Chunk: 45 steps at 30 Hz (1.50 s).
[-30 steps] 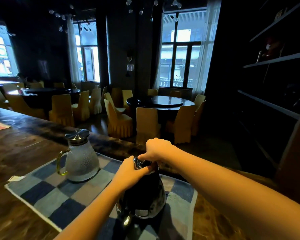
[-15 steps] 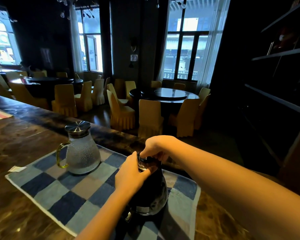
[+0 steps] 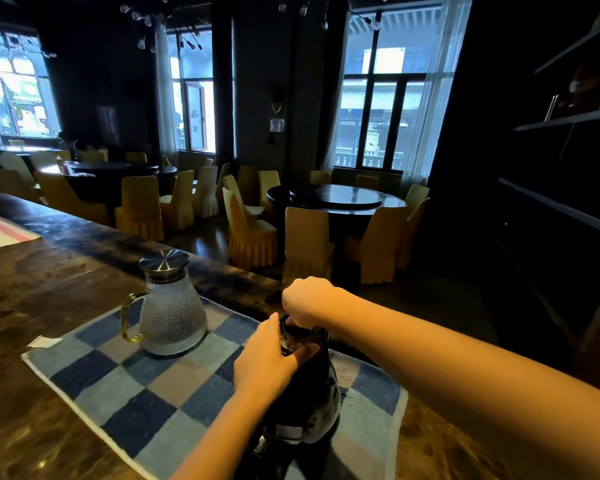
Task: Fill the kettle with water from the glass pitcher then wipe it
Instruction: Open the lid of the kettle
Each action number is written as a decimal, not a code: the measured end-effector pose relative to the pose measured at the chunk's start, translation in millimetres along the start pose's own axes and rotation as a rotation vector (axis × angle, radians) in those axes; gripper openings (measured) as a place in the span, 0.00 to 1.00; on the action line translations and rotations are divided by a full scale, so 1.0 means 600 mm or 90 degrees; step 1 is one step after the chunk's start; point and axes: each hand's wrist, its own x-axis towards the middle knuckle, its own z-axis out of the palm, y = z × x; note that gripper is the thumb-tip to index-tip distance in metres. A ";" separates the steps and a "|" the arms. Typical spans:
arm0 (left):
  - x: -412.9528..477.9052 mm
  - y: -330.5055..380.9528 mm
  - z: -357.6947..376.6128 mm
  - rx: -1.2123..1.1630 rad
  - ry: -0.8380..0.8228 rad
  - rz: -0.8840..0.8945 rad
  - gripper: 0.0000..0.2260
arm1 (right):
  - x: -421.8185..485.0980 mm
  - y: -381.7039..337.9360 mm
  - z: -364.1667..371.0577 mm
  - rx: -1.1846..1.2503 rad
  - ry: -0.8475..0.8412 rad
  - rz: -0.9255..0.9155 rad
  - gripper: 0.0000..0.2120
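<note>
Kettle (image 3: 302,403), dark and glossy, was set upright on the checked cloth (image 3: 132,393), just right of the glass pitcher (image 3: 172,313), which stood capped and apart from it. Its neck was gripped by the left hand (image 3: 262,363), while the lid (image 3: 297,330) was pinched from above by the right hand (image 3: 305,299). Should the lid be tugged off-axis, the kettle could be tipped or dragged across the cloth, and the pitcher nudged.
</note>
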 end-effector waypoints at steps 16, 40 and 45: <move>-0.001 0.001 0.000 -0.001 0.001 0.001 0.31 | -0.004 0.006 -0.004 0.028 0.003 -0.015 0.12; -0.012 0.007 -0.009 -0.020 0.026 0.009 0.28 | -0.036 0.066 -0.020 0.369 -0.096 0.076 0.08; -0.011 0.005 -0.010 -0.023 0.020 0.020 0.26 | -0.044 0.090 -0.013 0.449 -0.094 0.077 0.14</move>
